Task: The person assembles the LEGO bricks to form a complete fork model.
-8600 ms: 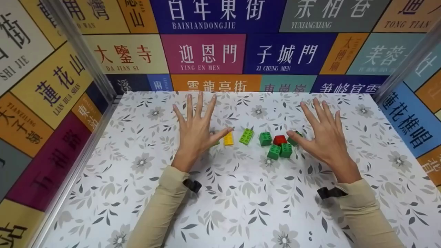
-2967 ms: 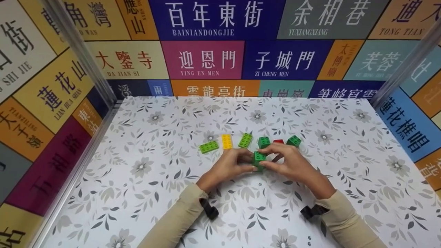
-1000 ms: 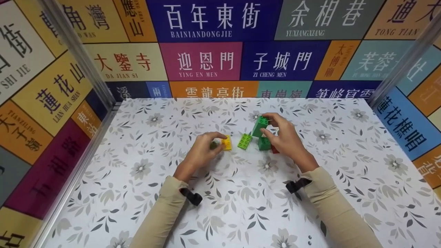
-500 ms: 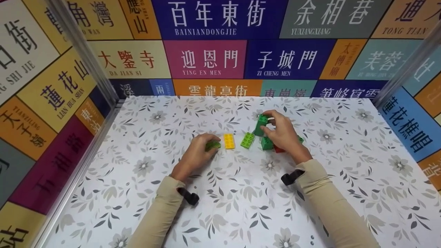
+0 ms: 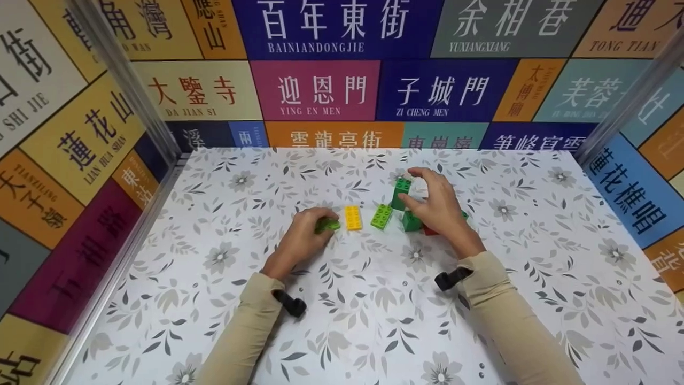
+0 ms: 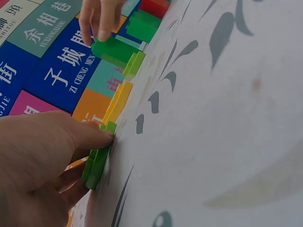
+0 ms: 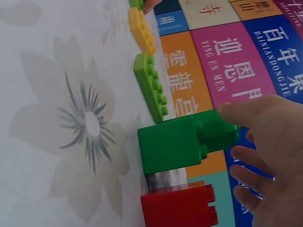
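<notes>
In the head view my left hand [image 5: 302,238] pinches a lime-green toy building brick [image 5: 328,225] on the table. The left wrist view shows the thumb on one side of this brick [image 6: 98,161] and fingertips on the other. A tall dark-green brick stack [image 5: 399,199] stands upright toward the back. My right hand [image 5: 441,206] is beside it, thumb touching or very near its side and index finger raised apart from it. Below that hand sit a dark-green brick [image 5: 411,221] and a red brick [image 7: 175,205], partly hidden in the head view.
Between the hands lie a flat yellow brick [image 5: 353,218] and another lime-green brick [image 5: 381,216]. One more dark-green brick [image 5: 465,215] shows partly behind the right hand. Sign-printed panels [image 5: 315,91] wall the floral-patterned table [image 5: 363,331] at back and sides.
Two dark-green bricks were handled by both hands, then the right hand took the tall stack to the back; its fingers have now spread from it. The left hand went left to the lime-green brick.
</notes>
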A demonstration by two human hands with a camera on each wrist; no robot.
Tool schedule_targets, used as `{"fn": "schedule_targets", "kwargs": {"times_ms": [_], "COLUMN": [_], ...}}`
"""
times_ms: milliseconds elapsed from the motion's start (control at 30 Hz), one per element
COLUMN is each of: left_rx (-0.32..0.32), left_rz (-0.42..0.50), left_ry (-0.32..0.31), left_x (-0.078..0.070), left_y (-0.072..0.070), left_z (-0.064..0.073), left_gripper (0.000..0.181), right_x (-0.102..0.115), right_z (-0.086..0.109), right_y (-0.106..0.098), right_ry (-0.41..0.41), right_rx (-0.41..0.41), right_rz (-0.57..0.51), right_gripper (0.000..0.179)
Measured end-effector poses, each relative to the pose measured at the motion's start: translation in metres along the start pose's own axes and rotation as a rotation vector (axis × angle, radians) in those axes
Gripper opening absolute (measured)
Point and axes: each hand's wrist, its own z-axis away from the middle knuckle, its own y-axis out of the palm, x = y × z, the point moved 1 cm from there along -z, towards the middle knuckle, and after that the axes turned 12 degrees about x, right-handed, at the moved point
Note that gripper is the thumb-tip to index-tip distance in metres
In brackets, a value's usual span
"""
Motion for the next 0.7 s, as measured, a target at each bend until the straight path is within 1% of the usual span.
{"fn": "schedule_targets", "kwargs": {"times_ms": [100, 133, 200, 267, 300, 367, 467, 533, 700], "left_rx": [-0.001, -0.002, -0.004, -0.005, -0.005, -0.008, -0.018, -0.026, -0.032], "left_rz": [-0.001, 0.000, 0.002, 0.007, 0.010, 0.019, 0.033, 0.040, 0.061], "left_ry": [0.000, 0.000, 0.001, -0.002, -0.002, -0.001, 0.009, 0.013, 0.018], "left_x": [0.001, 0.001, 0.002, 0.002, 0.003, 0.003, 0.004, 0.005, 0.006], "left_y": [0.001, 0.001, 0.002, 0.002, 0.001, 0.001, 0.000, 0.000, -0.001], "left_z": [0.000, 0.000, 0.000, 0.000, 0.000, 0.001, 0.001, 0.001, 0.001], "left_gripper": [0.030, 0.029, 0.029, 0.029, 0.029, 0.028, 0.027, 0.027, 0.028], "right_x": [0.012, 0.016, 0.024, 0.032, 0.035, 0.040, 0.044, 0.046, 0.047], "right_z": [0.008, 0.011, 0.016, 0.020, 0.022, 0.026, 0.030, 0.033, 0.035], "right_y": [0.001, 0.002, 0.006, 0.012, 0.016, 0.023, 0.033, 0.039, 0.050], "right_ry": [-0.068, -0.089, -0.126, -0.151, -0.155, -0.154, -0.142, -0.138, -0.126], "right_rx": [-0.073, -0.080, -0.063, -0.014, 0.017, 0.089, 0.179, 0.218, 0.283], "right_rz": [0.019, 0.029, 0.055, 0.088, 0.121, 0.200, 0.323, 0.387, 0.446], "right_gripper": [0.047, 0.042, 0.033, 0.027, 0.025, 0.027, 0.034, 0.039, 0.046]}}
